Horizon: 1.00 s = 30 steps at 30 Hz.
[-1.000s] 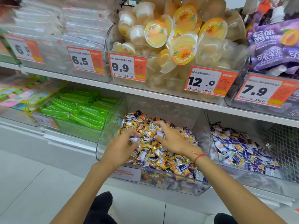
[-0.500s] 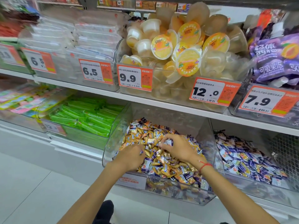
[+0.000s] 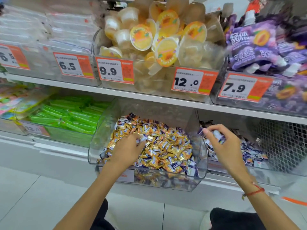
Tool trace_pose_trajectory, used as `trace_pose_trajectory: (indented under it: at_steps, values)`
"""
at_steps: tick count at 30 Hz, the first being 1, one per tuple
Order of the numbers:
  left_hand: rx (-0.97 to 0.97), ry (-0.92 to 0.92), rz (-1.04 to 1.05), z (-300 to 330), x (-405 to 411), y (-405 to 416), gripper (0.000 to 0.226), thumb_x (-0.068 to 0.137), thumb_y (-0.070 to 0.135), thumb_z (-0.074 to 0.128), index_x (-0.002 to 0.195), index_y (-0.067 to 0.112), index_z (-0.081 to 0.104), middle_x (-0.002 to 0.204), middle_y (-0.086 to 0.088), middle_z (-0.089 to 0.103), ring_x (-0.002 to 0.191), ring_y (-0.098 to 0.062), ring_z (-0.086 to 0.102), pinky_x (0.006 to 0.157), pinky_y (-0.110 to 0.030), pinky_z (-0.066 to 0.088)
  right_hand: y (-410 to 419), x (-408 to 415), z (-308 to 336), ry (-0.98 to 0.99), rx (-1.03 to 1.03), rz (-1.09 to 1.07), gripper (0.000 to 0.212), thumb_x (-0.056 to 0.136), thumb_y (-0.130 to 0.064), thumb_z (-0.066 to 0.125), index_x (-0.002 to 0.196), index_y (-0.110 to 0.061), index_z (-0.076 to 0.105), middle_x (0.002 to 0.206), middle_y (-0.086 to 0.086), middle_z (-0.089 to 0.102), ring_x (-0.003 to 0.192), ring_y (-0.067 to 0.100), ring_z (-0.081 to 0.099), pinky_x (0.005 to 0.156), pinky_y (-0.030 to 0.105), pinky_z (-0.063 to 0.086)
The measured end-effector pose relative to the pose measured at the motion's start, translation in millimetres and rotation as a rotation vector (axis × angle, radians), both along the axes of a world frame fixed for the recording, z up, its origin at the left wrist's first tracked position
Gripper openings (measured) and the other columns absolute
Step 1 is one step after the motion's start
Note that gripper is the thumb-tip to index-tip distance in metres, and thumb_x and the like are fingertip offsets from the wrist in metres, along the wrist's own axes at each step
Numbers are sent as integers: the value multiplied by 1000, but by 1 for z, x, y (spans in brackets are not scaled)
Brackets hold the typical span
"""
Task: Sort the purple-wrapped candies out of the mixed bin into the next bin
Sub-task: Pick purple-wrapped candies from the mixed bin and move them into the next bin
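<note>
The mixed bin (image 3: 93, 153), a clear plastic tub on the lower shelf, is heaped with gold-wrapped and purple-wrapped candies (image 3: 166, 146). The left hand (image 3: 126, 151) lies in the near left part of that heap, fingers curled down into the wrappers and pinching a pale purple-and-white candy (image 3: 143, 138) at the fingertips (motion blur softens the detail). The right hand (image 3: 222, 143) is raised over the next bin (image 3: 282, 170), just right of the divider between the two tubs, its fingers curled round several purple-wrapped candies (image 3: 219, 136), with one wrapper end sticking out beside the thumb tip. A red string bracelet (image 3: 254, 191) circles the right wrist. The next bin already holds a layer of purple-and-white candies (image 3: 252, 153), and a wire mesh (image 3: 280, 143) stands at its far right. On the shelf above sit jelly cups (image 3: 166, 39) behind price tags (image 3: 194, 81) and, further right, purple pouches (image 3: 259, 47). Green packets (image 3: 69, 117) fill the bin to the left.
</note>
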<state>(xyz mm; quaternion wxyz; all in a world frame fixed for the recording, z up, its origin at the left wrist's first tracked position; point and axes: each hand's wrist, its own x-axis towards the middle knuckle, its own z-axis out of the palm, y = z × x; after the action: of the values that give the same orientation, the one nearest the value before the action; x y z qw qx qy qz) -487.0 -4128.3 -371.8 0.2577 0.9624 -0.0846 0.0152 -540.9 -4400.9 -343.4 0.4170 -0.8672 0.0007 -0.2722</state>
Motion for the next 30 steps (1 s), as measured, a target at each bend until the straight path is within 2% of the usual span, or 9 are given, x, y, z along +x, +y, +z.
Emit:
trace_pose_trajectory:
  at_steps: [4, 6, 9, 13, 16, 19, 25, 27, 30]
  values:
    - [-207, -2, -169, 30, -11, -64, 34, 99, 37, 43, 119, 12, 55, 99, -7, 63, 76, -19, 58, 66, -34, 47, -48, 28, -27, 35, -304, -298, 32, 94, -47, 47, 98, -20, 64, 96, 5, 61, 80, 20, 54, 61, 31, 40]
    - [-213, 2, -248, 36, -10, -103, 37, 100, 38, 39, 124, 12, 51, 114, -7, 57, 96, -22, 56, 83, -38, 47, -72, 45, -52, 385, -562, -278, 58, 94, -63, 30, 125, -22, 57, 122, 12, 53, 106, 31, 50, 84, 40, 45]
    - [-150, -48, -353, 40, 2, -163, 35, 101, 33, 38, 125, 10, 49, 122, -10, 53, 115, -26, 47, 94, -39, 40, -94, 56, -76, 806, -507, -45, 67, 92, -67, 24, 151, -33, 17, 159, 5, 13, 144, 30, 17, 115, 54, 15]
    - [2, -26, -467, 39, 18, -216, 40, 100, 28, 40, 136, 11, 39, 132, -11, 45, 125, -29, 37, 101, -43, 35, -107, 42, -64, 639, -281, 6, 58, 97, -45, 41, 150, -28, 23, 158, 7, 15, 128, 30, 45, 107, 43, 33]
    - [67, 52, -522, 36, 19, -216, 58, 99, 29, 45, 149, 11, 21, 146, -12, 37, 135, -30, 28, 108, -41, 30, -120, 15, -60, 493, -223, -36, 54, 96, -32, 52, 146, -20, 35, 152, 7, 29, 135, 26, 37, 109, 35, 31]
    - [-16, -143, -467, 34, 7, -181, 51, 98, 27, 48, 146, 19, 33, 147, 1, 39, 136, -18, 29, 111, -32, 26, -121, -8, -58, 368, -246, -84, 43, 94, -24, 57, 135, -18, 49, 136, 5, 46, 124, 22, 46, 96, 25, 35]
    - [-195, -634, -92, 5, -27, -54, 31, 92, 21, 52, 121, 20, 60, 127, 8, 56, 119, -12, 47, 104, -26, 32, -53, -9, -16, 104, -212, 76, 21, 93, -17, 58, 108, -30, 65, 108, -15, 60, 95, 0, 56, 80, 17, 44]
    - [-196, -704, 86, -8, -30, -8, 35, 89, 21, 51, 121, 13, 60, 127, -2, 56, 116, -22, 49, 101, -31, 34, -17, -1, -4, 92, -243, 177, 17, 94, -20, 57, 102, -31, 67, 102, -19, 62, 91, -2, 57, 76, 11, 43]
    - [-194, -649, 355, -26, -27, 43, 48, 88, 27, 52, 132, 9, 50, 137, -10, 48, 122, -30, 44, 99, -43, 36, 36, 18, -1, 182, -327, 318, 17, 96, -26, 55, 101, -35, 68, 98, -21, 65, 84, 3, 60, 73, 21, 48]
